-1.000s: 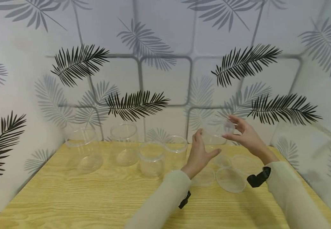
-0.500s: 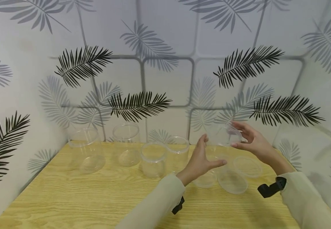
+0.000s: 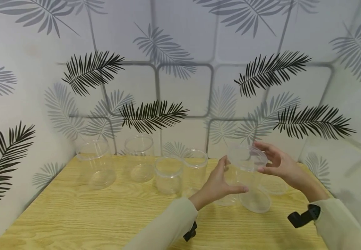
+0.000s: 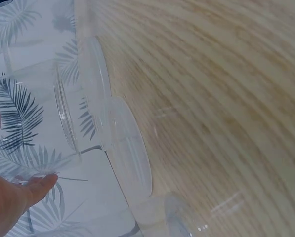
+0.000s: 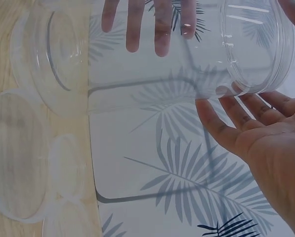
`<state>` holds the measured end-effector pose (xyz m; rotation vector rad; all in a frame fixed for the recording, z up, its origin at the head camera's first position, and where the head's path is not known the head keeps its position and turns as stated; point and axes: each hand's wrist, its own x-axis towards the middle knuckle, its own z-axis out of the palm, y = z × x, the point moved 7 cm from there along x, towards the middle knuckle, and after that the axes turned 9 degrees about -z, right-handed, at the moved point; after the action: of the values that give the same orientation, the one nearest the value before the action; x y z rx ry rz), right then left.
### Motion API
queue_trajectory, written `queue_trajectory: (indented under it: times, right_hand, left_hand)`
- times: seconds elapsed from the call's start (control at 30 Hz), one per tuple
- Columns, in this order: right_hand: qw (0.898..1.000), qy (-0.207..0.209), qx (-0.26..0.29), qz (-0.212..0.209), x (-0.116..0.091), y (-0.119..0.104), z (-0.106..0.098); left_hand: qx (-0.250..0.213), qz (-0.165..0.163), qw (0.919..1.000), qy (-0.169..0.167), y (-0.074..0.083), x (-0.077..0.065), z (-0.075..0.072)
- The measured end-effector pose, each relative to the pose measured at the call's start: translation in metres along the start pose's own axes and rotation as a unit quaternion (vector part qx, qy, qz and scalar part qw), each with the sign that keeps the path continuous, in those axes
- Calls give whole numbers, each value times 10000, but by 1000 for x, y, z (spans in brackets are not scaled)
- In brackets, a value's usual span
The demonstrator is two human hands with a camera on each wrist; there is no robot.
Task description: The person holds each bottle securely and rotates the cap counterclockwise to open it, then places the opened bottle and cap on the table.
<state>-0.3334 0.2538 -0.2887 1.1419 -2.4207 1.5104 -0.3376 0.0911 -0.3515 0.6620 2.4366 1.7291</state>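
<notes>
A clear plastic jar [image 3: 247, 156] stands upright between my hands at the right of the table in the head view. My right hand [image 3: 284, 168] grips its rim from the right, thumb in front and fingers behind. From the left, my left hand [image 3: 216, 184] holds the jar's side, its thumb spread away from the fingers. In the left wrist view, the jar's base [image 4: 65, 116] is a little off the table. Through the jar wall, the right wrist view shows several straight left-hand fingers [image 5: 162, 29]. Clear round lids [image 3: 255, 200] lie flat beneath and beside the jar.
To the left, several open clear jars stand in a row: a large one [image 3: 94, 166], a medium one [image 3: 139, 158], a short one [image 3: 169, 177] and a narrow one [image 3: 195, 165]. A patterned wall [image 3: 180, 86] rises behind the wooden table [image 3: 105, 218].
Both hands have lowered the jar toward the table and shifted it slightly right. The view has shifted a little too. The row of jars stays in place.
</notes>
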Motion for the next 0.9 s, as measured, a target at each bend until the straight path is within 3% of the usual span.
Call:
queue_trajectory:
  times: [0.3, 0.63, 0.9]
  right_hand:
    - [9989, -216, 412, -50, -8, -2, 13]
    - [9998, 2, -124, 143, -8, -2, 18]
    - [9999, 87, 32, 77, -7, -3, 19]
  left_hand:
    - [-107, 70, 9999, 7, -4, -9, 1]
    - [74, 199, 9998, 10, -4, -13, -3]
    - [58, 258, 9996, 16, -5, -12, -5]
